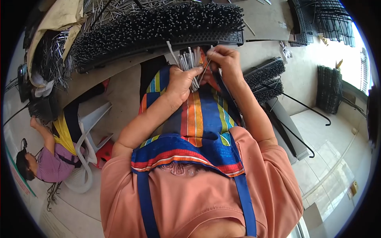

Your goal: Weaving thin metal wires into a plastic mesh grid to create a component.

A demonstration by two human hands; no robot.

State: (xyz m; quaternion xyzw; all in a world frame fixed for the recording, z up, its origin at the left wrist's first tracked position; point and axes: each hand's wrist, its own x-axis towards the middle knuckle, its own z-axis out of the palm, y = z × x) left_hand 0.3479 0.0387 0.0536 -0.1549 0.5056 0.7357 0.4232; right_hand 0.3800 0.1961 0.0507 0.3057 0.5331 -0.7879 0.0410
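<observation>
My left hand [180, 82] is closed round a bundle of thin grey rods [188, 60], whose ends stick out above and below the fist. One rod slants away from the others at the upper left. Close beside it, my right hand [225, 62] pinches a single thin rod [206, 68] between thumb and fingertips. Both hands are over my lap, in front of a striped apron [194, 115]. Just beyond them stands a long black perforated rack [214, 39], densely filled with upright black rods [158, 24].
Loose grey rods [59, 47] lie heaped at the far left by brown paper [57, 20]. To the right are smaller filled black racks [264, 79] with long hooked bars [307, 109]. Another person [55, 164] sits at the left near a white plastic chair [85, 174].
</observation>
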